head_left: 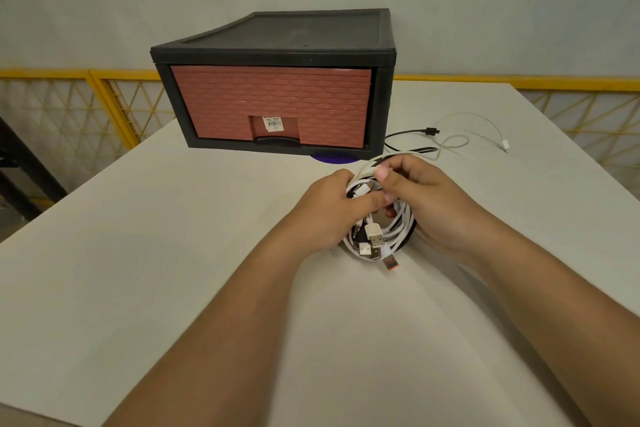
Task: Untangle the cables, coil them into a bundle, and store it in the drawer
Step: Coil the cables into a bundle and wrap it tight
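The left hand (pixel 329 210) and right hand (pixel 427 196) grip the cable bundle (pixel 375 236); loose tails (pixel 431 131) trail toward two o'clock, probably nearer the right.

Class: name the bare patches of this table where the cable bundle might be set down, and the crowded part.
Bare: the wide table left of the left hand, before the drawer. Crowded: right of the drawer, where loose cable ends trail from the held cable bundle.

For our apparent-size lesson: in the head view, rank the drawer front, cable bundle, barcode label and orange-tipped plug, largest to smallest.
1. drawer front
2. cable bundle
3. barcode label and orange-tipped plug: these look alike, and the plug is nearer the camera, so unranked.
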`<state>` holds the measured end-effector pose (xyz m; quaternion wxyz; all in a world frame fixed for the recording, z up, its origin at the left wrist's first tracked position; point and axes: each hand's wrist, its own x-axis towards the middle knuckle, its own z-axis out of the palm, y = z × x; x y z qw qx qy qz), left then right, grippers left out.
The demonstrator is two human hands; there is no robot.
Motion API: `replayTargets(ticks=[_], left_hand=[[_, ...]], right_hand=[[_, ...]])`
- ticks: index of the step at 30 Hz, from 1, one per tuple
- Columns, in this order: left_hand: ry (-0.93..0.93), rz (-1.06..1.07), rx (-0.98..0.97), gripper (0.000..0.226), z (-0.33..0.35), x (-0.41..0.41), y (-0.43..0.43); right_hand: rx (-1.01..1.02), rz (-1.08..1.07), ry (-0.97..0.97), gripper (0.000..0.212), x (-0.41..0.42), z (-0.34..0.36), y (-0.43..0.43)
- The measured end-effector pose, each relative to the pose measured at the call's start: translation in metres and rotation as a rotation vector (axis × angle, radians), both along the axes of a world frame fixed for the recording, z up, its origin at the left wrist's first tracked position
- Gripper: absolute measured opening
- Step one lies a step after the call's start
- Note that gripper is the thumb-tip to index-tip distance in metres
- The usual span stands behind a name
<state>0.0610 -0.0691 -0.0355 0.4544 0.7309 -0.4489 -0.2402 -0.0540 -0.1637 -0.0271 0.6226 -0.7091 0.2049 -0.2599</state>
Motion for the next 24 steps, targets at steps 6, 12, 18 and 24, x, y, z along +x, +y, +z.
replayTargets(ticks=[6, 12, 18, 24], left_hand=[[-0.036, 0.001, 0.002, 0.048, 0.000, 0.000, 0.000], [-0.060, 0.026, 0.085, 0.059, 0.000, 0.000, -0.001], [0.367, -0.144, -0.076, 0.015, -0.001, -0.004, 0.000], [0.279, -0.117, -0.121, 0.018, 0.000, -0.002, 0.000]], right_hand=[[-0.006, -0.013, 0.024, 0.011, -0.001, 0.000, -0.002], [-0.019, 0.044, 0.058, 0.013, -0.004, 0.003, -0.002], [0.012, 0.118, 0.015, 0.014, -0.010, 0.010, 0.000], [-0.275, -0.053, 0.091, 0.029, -0.012, 0.009, -0.007]])
